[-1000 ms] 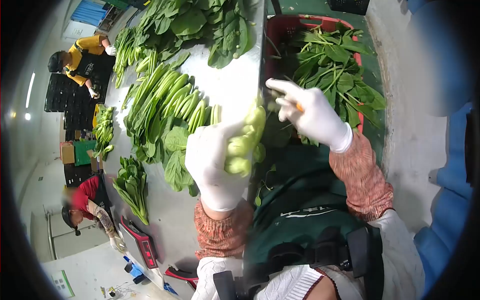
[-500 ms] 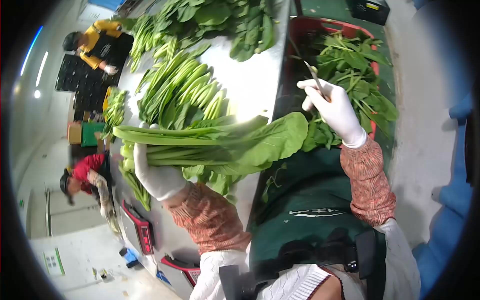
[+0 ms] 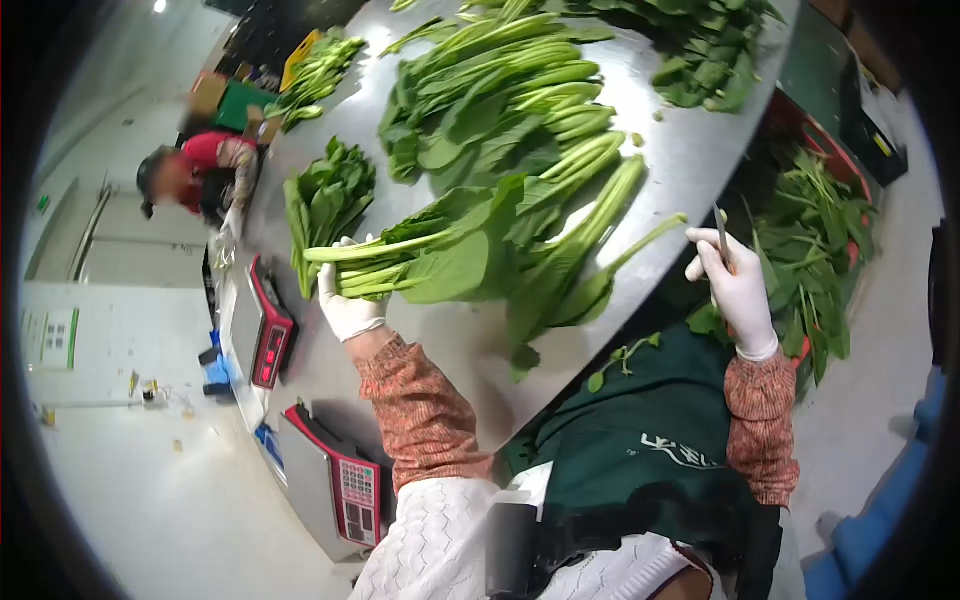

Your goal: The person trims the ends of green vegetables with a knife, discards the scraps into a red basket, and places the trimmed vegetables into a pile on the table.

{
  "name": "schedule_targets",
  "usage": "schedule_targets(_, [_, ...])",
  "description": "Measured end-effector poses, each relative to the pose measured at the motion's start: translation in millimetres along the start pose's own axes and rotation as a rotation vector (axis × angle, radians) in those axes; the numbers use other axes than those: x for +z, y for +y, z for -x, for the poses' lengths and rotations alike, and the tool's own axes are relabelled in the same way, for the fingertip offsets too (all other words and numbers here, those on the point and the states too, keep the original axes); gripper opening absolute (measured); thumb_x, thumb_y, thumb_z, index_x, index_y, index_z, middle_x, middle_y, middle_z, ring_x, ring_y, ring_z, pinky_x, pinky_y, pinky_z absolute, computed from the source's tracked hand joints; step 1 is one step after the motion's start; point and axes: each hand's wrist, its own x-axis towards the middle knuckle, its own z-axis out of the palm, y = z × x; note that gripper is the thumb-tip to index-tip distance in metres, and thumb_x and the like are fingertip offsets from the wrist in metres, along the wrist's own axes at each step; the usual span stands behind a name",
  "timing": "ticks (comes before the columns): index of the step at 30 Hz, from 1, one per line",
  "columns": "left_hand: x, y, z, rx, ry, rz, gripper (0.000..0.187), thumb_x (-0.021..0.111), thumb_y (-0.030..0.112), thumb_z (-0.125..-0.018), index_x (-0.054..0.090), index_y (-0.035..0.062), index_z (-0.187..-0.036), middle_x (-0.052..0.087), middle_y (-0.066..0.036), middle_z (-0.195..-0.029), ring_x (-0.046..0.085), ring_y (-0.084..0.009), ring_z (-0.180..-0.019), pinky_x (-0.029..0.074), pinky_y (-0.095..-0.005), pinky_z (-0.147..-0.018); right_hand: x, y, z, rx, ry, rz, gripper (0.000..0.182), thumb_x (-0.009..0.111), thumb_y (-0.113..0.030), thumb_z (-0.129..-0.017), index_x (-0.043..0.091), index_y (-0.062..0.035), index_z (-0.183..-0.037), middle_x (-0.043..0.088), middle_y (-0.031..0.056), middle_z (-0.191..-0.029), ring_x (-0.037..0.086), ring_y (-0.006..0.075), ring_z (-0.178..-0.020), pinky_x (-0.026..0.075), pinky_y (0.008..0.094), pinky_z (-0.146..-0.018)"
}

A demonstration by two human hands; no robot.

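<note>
My left hand [image 3: 352, 314], in a white glove, is wrapped round the stalks of a bunch of leafy greens [image 3: 465, 262]. The stalk ends point left and the broad leaves spread right over the metal table. In my gloved right hand [image 3: 742, 300] is a small knife [image 3: 722, 238], its blade pointing up past the fingers. Just left of this hand, a single green stalk [image 3: 650, 240] reaches across the table. Beyond the held bunch lies a long row of greens [image 3: 540, 90], stalks to the right. Another small bunch [image 3: 338, 190] rests behind my left hand.
A red crate [image 3: 838, 150] of loose leaves stands right of the metal table [image 3: 455, 365]. Two red-edged scales, one nearer [image 3: 345, 490] and one farther [image 3: 268, 340], sit along the left. A person in red [image 3: 215, 165] is at the far left. More greens [image 3: 710, 60] lie at the back.
The view has turned and shifted. My left hand has carried the bunch away from me, lower over the table. The right hand still has the knife. A person in yellow has left the view.
</note>
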Motion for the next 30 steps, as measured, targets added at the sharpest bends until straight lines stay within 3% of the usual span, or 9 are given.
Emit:
schedule_targets(5, [-87, 44, -51, 0.211, 0.35, 0.019, 0.04, 0.056, 0.025, -0.086, 0.062, 0.0028, -0.119, 0.065, -0.015, -0.12, 0.059, -0.0371, -0.115, 0.042, -0.0592, -0.103, 7, 3, -7, 0.107, -0.063, 0.042, 0.022, 0.054, -0.014, -0.1, 0.065, -0.0006, -0.114, 0.061, -0.0018, -0.069, 0.037, 0.0002, -0.049, 0.029, 0.0192, -0.044])
schedule_targets(8, [-134, 107, -104, 0.17, 0.379, 0.203, 0.045, 0.051, 0.027, -0.089, 0.059, 0.0024, -0.127, 0.062, -0.016, -0.126, 0.057, -0.0365, -0.119, 0.043, -0.0555, -0.103, 20, 1, -4, 0.106, -0.065, 0.056, 0.023, 0.053, -0.014, -0.101, 0.065, 0.0004, -0.114, 0.062, -0.0013, -0.07, 0.037, 0.0004, -0.049, 0.029, 0.0192, -0.044])
schedule_targets(11, [-148, 129, -158, 0.212, 0.288, -0.083, 0.052, 0.053, 0.037, -0.092, 0.055, 0.0027, -0.131, 0.058, -0.016, -0.133, 0.049, -0.0373, -0.127, 0.038, -0.0543, -0.109, 27, 11, -4, 0.076, -0.072, 0.044, 0.023, 0.053, -0.015, -0.101, 0.065, 0.0018, -0.111, 0.062, 0.0001, -0.07, 0.04, 0.0012, -0.05, 0.032, 0.0199, -0.047])
schedule_targets(14, [-104, 111, -135, -0.202, 0.649, 0.068, 0.082, 0.07, 0.036, -0.087, 0.027, 0.0054, -0.15, 0.042, -0.017, -0.149, 0.04, -0.0347, -0.137, 0.032, -0.0564, -0.112, 27, 18, -6, 0.034, -0.055, 0.105, 0.021, 0.055, -0.015, -0.1, 0.065, 0.003, -0.098, 0.061, 0.0014, -0.068, 0.046, 0.0029, -0.054, 0.036, 0.0215, -0.05])
schedule_targets(16, [-100, 103, -125, -0.215, 0.582, 0.122, 0.099, 0.079, 0.03, -0.08, 0.016, 0.0024, -0.152, 0.033, -0.02, -0.153, 0.041, -0.0366, -0.136, 0.035, -0.0562, -0.112, 28, 20, -5, 0.053, -0.033, 0.164, 0.022, 0.057, -0.015, -0.099, 0.062, 0.0027, -0.087, 0.06, 0.002, -0.067, 0.05, 0.0041, -0.056, 0.038, 0.0227, -0.053])
schedule_targets(20, [-131, 106, -142, -0.415, 0.371, 0.264, 0.079, 0.073, 0.019, -0.086, 0.029, -0.0041, -0.147, 0.038, -0.022, -0.149, 0.041, -0.0422, -0.134, 0.043, -0.0545, -0.109, 40, 23, 1, 0.153, -0.033, 0.219, 0.036, 0.066, -0.017, -0.095, 0.048, -0.0024, -0.068, 0.054, 0.0006, -0.062, 0.049, 0.0045, -0.059, 0.038, 0.0238, -0.054])
schedule_targets(25, [-140, 121, -232, -0.183, 0.532, 0.278, 0.042, 0.059, -0.001, -0.092, 0.047, -0.0135, -0.13, 0.051, -0.028, -0.132, 0.053, -0.0454, -0.12, 0.054, -0.0536, -0.098, 54, 34, -1, 0.081, 0.076, 0.336, 0.042, 0.073, -0.015, -0.089, 0.039, -0.0046, -0.066, 0.038, -0.0029, -0.058, 0.034, 0.0049, -0.057, 0.033, 0.0247, -0.052])
schedule_targets(27, [-147, 131, -275, -0.019, 0.58, 0.201, 0.033, 0.058, -0.002, -0.093, 0.055, -0.0092, -0.125, 0.058, -0.025, -0.119, 0.058, -0.0405, -0.11, 0.057, -0.0535, -0.093, 57, 32, -4, 0.119, 0.086, 0.39, 0.043, 0.073, -0.014, -0.089, 0.038, -0.0046, -0.066, 0.038, -0.0025, -0.058, 0.035, 0.0052, -0.057, 0.033, 0.0248, -0.052])
schedule_targets(30, [-205, 174, -373, -0.064, 0.476, 0.22, 0.034, 0.059, 0.01, -0.096, 0.056, -0.0043, -0.127, 0.061, -0.014, -0.122, 0.057, -0.0232, -0.111, 0.053, -0.0479, -0.1, 60, 23, -2, 0.161, 0.082, 0.42, 0.044, 0.074, -0.014, -0.088, 0.037, -0.0042, -0.066, 0.038, -0.0017, -0.058, 0.036, 0.0057, -0.057, 0.034, 0.0251, -0.052])
